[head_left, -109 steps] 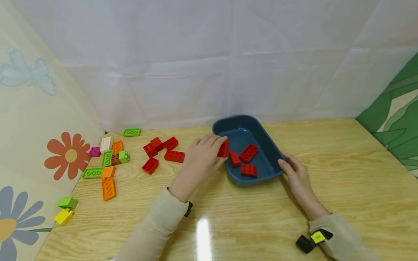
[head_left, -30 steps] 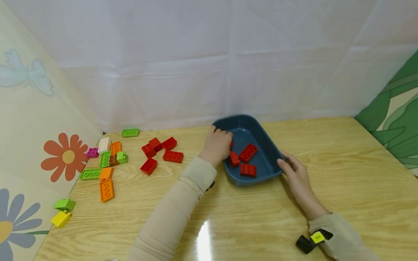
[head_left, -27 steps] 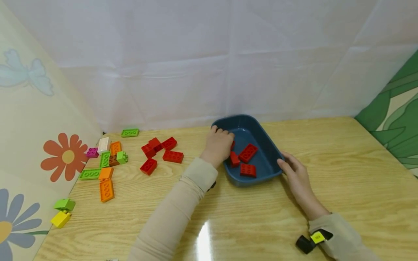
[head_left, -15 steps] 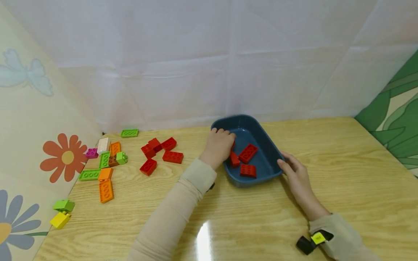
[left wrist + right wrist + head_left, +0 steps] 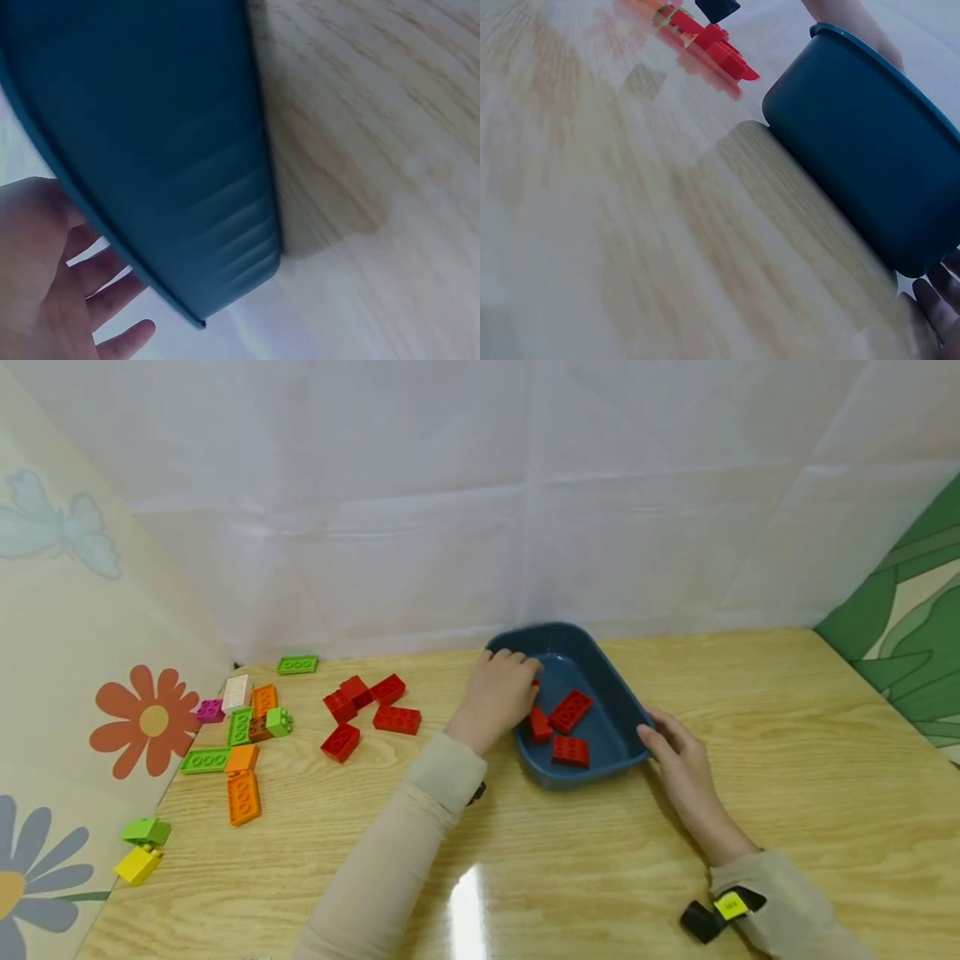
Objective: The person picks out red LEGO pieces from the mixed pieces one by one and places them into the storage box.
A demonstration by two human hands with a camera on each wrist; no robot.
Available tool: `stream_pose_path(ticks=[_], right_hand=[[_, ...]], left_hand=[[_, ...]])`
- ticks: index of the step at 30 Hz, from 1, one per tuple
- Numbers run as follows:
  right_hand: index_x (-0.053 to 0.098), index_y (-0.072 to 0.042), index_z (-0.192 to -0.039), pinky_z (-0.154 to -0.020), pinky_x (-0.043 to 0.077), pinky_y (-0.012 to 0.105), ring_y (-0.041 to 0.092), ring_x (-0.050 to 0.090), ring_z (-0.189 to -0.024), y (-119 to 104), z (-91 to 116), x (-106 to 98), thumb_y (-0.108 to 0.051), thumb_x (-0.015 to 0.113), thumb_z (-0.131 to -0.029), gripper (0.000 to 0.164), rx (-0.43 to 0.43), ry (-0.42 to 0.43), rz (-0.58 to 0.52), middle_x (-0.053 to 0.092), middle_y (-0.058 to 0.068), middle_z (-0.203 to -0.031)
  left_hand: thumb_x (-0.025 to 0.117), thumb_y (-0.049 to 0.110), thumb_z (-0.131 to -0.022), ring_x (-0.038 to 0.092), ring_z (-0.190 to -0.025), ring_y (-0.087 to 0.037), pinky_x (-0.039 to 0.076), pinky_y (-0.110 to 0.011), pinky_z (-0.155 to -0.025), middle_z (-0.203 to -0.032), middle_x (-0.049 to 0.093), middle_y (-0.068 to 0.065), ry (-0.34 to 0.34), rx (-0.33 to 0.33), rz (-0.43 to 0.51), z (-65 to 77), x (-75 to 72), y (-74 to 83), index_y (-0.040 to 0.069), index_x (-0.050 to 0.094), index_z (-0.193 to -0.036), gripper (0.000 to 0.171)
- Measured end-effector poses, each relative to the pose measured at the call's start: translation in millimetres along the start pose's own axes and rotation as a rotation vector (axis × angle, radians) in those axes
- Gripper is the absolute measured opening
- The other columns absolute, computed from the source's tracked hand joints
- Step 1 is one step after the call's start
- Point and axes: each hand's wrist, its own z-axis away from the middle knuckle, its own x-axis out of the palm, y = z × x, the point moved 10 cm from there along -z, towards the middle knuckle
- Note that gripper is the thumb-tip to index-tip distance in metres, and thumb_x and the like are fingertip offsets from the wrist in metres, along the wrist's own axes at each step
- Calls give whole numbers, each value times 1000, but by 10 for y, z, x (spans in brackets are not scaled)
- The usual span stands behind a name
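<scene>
A dark blue plastic bin (image 5: 581,772) stands on the table. My right hand (image 5: 681,768) grips its near right corner, thumb on the rim and fingers against the outside wall. My left hand (image 5: 498,697) reaches over the left rim. Beneath its index finger a red toy brick (image 5: 535,687) partly shows; whether thumb and finger pinch it is hidden. In the left wrist view, the other fingers (image 5: 112,296) spread loosely outside the bin wall (image 5: 195,180). Several red bricks (image 5: 571,711) lie on the bin floor.
Left of the bin lie several more red bricks (image 5: 396,719). Farther left are green, orange, white, brown and magenta bricks (image 5: 208,711), with a yellow brick (image 5: 138,865) nearer the front. A white cloth (image 5: 390,527) hangs behind the table.
The left hand has carried a red brick over the bin's left rim and lowered it inside. In the last half second it has risen slightly. The right hand and bin stay put.
</scene>
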Motion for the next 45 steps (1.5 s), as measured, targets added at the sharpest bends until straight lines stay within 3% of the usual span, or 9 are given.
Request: stream_pose_path(ticks=[5,16,25,29,38,45], right_hand=[[49,5,-133,-76,44,-2,-13,52,-94,-16,-13,15,-26,49,-96,48,-7,-4,-2,53,-35,-103],[47,5,-134,-77,43,-2,-13,52,-94,-6,15,-13,-26,49,-97,49,-15,5,9,52,-36,-103],[47,7,-133,-76,45,-1,-13,53,-94,-3,15,-11,-27,49,-96,50,-15,-2,-26,54,-34,-104],[46,7,-134,-75,45,-1,-13,52,-93,0,15,-5,-27,48,-97,50,-21,-4,-4,52,-34,-104],[47,5,-134,-76,44,-1,-13,52,-94,26,33,9,-28,47,-97,50,-12,-6,4,52,-34,-105],[47,7,-134,-75,45,-1,-13,52,-93,5,22,-8,-27,48,-97,50,-15,0,-9,53,-35,-103]], left_hand=[[54,31,-93,54,-114,-20,47,-40,-96,-124,66,2,82,-13,14,123,-170,-58,22,62,-122,32],[51,34,-94,49,-121,-20,45,-40,-102,-131,61,2,69,-42,107,358,-288,-15,22,57,-128,36],[57,32,-90,53,-117,-20,46,-41,-100,-125,65,1,188,-37,69,613,-438,-82,20,61,-123,35],[58,31,-90,54,-116,-22,47,-43,-99,-124,66,0,208,-55,55,728,-431,-230,20,61,-123,35],[60,30,-89,56,-114,-26,49,-46,-97,-122,68,-5,226,-189,103,978,-453,-767,18,63,-121,34],[60,30,-89,58,-110,-32,50,-52,-91,-125,66,-11,131,-302,185,1143,-440,-1225,13,62,-123,37]])
